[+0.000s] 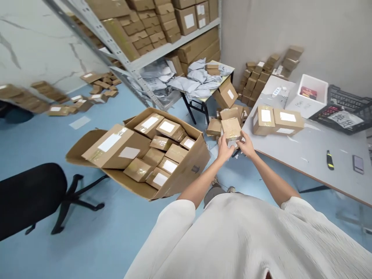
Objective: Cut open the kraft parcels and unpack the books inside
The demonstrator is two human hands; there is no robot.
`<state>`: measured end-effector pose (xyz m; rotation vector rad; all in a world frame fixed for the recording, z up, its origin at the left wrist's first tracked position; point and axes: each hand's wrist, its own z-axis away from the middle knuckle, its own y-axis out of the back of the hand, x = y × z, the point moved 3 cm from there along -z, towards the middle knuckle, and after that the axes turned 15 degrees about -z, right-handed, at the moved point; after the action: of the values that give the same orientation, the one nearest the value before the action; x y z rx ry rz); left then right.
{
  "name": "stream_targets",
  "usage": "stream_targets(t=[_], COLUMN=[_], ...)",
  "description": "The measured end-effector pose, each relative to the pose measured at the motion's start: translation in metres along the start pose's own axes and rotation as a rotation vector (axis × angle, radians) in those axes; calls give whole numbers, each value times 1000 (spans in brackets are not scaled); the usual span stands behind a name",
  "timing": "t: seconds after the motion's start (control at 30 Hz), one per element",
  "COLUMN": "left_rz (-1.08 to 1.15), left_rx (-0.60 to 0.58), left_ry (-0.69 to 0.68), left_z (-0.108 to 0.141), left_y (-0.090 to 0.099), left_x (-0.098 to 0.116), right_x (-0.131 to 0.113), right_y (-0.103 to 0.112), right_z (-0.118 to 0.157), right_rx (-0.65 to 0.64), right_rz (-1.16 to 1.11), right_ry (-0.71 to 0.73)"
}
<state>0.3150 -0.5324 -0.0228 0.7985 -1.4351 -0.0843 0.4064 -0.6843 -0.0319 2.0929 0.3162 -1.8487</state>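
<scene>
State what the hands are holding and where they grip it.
A small cardboard box, held at opposite sides of its end nearest the person: left hand on the left, right hand on the right.

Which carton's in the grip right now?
The small taped carton, held between the left-hand grip and right-hand grip. Those in the big open box and on the table have no hand on them.
</scene>
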Motion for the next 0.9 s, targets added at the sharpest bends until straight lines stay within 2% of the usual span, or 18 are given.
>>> stream_targets(t=[0.17,0.3,0.53,0.67,0.77,0.9], left_rz=[-33,-43,-35,10,42,48], left_rx=[-129,-209,-267,-318,-368,-395], left_ry=[-34,-40,-51,-102,-160,-207], left_z=[-15,-35,-95,-133,-155,-178], left_y=[-45,-74,-115,-138,-153,-163], left_x=[18,21,12,8,5,1], right_x=[22,36,45,47,50,55], right_y=[50,76,97,109,118,124], right_z=[2,-6,-54,-84,-96,-105], right_rx=[88,122,139,125,113,113], right_rz=[31,89,265,510,673,723], right_ry=[-56,-77,-134,-200,-254,-247])
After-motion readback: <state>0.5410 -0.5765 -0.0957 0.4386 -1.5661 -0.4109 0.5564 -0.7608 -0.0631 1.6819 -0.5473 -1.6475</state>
